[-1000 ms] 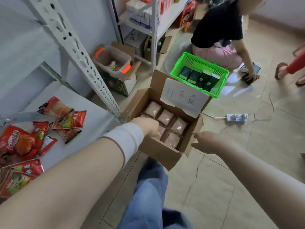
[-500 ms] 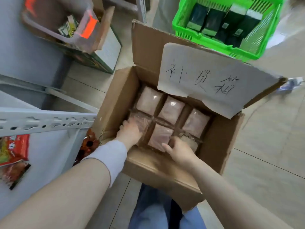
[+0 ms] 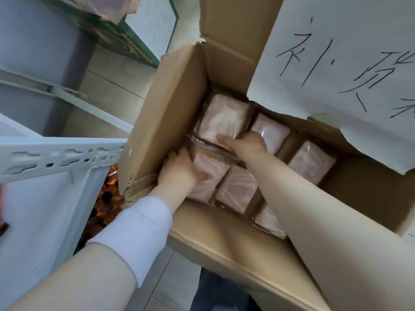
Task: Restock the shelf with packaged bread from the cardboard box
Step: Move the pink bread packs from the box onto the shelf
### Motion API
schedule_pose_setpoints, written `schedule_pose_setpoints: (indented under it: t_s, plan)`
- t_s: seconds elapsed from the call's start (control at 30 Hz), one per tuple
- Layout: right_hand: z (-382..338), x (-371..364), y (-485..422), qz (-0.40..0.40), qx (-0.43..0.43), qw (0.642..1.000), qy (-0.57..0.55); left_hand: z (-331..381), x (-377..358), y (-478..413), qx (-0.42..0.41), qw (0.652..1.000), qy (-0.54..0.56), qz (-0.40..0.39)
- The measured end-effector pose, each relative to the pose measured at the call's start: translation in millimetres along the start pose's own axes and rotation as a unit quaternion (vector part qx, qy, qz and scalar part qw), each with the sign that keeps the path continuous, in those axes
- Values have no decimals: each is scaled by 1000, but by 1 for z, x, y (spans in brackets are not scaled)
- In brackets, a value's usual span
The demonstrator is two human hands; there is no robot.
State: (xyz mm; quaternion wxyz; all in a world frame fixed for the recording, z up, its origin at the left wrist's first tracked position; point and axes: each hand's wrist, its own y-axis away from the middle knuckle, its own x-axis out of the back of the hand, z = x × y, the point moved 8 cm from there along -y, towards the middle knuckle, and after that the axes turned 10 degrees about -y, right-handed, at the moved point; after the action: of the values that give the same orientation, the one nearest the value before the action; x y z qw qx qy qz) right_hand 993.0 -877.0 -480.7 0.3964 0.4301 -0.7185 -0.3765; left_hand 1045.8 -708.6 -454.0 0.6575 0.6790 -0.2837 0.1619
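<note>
Bread packet (image 3: 208, 178) in clear wrap, wedged flat in the near-left corner of the cardboard box (image 3: 161, 122), among at least five more of its kind in tight rows. Gripped by the left hand (image 3: 179, 171), thumb pressed across the top face and fingers curled down over the far left edge, against the box wall. Not yet raised above its neighbours, as far as can be seen. Right hand (image 3: 247, 145) reaching in over the middle of the box, fingertips (image 3: 224, 140) laid on the near edge of the far-left packet (image 3: 224, 117). Cannot tell whether pinching the wrap or merely pressing on it.

Further out, open box flaps, with a handwritten paper sheet (image 3: 336, 52) on the far one hiding part of the back row. Just left of the box, a white metal shelf (image 3: 45, 209) with a slotted beam (image 3: 56, 158). Lower down, between shelf and box, a heap of orange-brown snack packs (image 3: 107, 198).

Judged as barely begun, with a full-looking top layer in the box and no bread on the part of the shelf in view. Left to do: lift this packet out, carry it across, set it down, then repeat for the rest.
</note>
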Motion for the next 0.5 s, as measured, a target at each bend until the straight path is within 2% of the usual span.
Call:
schedule_pose_setpoints:
  t_s: [0.13, 0.23, 0.3, 0.4, 0.5]
  plan:
    - [11, 21, 25, -20, -17, 991, -130, 5, 23, 23, -91, 994, 56, -5]
    - [29, 39, 45, -17, -46, 978, -203, 2, 46, 47, -168, 971, 166, -14]
    - [43, 52, 64, 1, -49, 983, -179, -9, 66, 68, -172, 950, 261, 21]
    - [58, 63, 104, -18, -29, 986, -165, -29, 95, 102, -147, 903, 388, 107]
    - [63, 69, 161, -35, 8, 987, -159, -45, 110, 151, -141, 857, 476, 138]
